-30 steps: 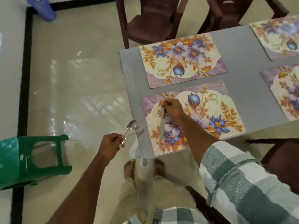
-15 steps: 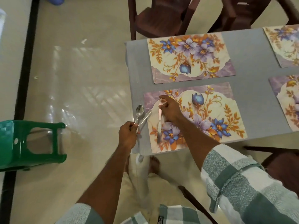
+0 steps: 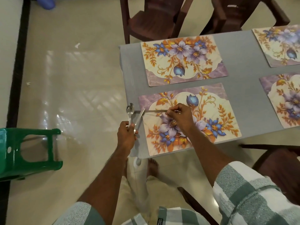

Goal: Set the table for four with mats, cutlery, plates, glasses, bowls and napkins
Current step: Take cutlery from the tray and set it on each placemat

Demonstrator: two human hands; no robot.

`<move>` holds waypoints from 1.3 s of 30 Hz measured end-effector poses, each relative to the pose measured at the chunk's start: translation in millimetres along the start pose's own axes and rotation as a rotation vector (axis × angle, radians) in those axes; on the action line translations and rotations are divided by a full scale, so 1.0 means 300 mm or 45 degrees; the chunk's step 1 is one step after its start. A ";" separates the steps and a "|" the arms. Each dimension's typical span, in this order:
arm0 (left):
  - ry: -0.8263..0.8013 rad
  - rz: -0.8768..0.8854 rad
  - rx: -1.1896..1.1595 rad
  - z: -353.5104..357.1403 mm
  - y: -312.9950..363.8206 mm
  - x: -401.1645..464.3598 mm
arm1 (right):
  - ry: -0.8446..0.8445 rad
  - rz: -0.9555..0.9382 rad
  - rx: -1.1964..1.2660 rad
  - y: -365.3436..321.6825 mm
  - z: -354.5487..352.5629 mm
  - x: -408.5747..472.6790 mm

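Observation:
Several floral placemats lie on the grey table (image 3: 240, 82). Over the near left mat (image 3: 219, 120), my right hand (image 3: 180, 116) pinches a table knife (image 3: 154, 111), which points left across the mat's left part, level or just above it. My left hand (image 3: 126, 135) hovers at the table's left edge, shut on a spoon (image 3: 130, 111) and another flat piece of cutlery (image 3: 140, 117), both sticking up from the fist. The far left mat (image 3: 181, 59) is bare.
Two dark brown chairs (image 3: 152, 18) stand at the table's far side, and another chair (image 3: 282, 166) is at the near right. A green plastic stool (image 3: 24, 151) lies on the floor to the left. My bare feet (image 3: 152, 164) are at the table's corner.
My right hand has turned the knife from lying lengthwise down the mat to pointing left across it. My left hand has risen with the cutlery to the table's edge.

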State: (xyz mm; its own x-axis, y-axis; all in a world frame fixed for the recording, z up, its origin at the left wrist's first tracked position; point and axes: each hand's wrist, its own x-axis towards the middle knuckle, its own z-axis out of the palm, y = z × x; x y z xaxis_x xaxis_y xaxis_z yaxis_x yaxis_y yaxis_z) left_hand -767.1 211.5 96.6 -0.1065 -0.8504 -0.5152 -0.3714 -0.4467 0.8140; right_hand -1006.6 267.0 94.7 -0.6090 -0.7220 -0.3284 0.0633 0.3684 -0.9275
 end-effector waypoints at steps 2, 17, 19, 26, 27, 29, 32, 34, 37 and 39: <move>0.006 -0.008 -0.029 0.011 0.008 0.003 | 0.036 -0.105 -0.292 0.023 -0.020 -0.035; 0.074 -0.015 0.067 0.038 0.027 0.003 | -0.004 -0.017 -0.787 0.045 0.099 -0.151; 0.095 -0.008 0.069 0.032 0.027 0.010 | -0.016 0.012 -0.799 0.041 0.086 -0.149; 0.006 -0.006 0.042 0.049 0.033 0.008 | -0.093 0.397 -0.437 0.061 0.077 -0.166; -0.003 -0.008 0.052 0.049 0.031 0.009 | -0.101 0.436 -0.392 0.065 0.076 -0.165; -0.007 -0.013 0.069 0.046 0.020 0.014 | -0.133 0.452 -0.409 0.066 0.073 -0.162; -0.006 -0.020 0.063 0.042 0.008 0.018 | -0.177 0.316 -0.628 0.039 0.065 -0.165; -0.006 -0.018 0.074 0.038 0.007 0.018 | -0.126 0.199 -0.776 0.017 0.075 -0.165; -0.005 -0.009 0.083 0.034 0.009 0.022 | -0.092 0.086 -0.855 0.000 0.120 -0.167; 0.006 -0.002 0.099 0.030 0.011 0.028 | -0.148 0.077 -0.933 -0.011 0.157 -0.172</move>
State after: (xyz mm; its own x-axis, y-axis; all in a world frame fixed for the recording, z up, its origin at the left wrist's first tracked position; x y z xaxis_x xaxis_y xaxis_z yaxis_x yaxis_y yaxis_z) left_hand -777.5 205.3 92.5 -0.1014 -0.8511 -0.5152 -0.4423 -0.4253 0.7896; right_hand -938.2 275.4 106.2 -0.5309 -0.7306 -0.4293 -0.4744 0.6760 -0.5638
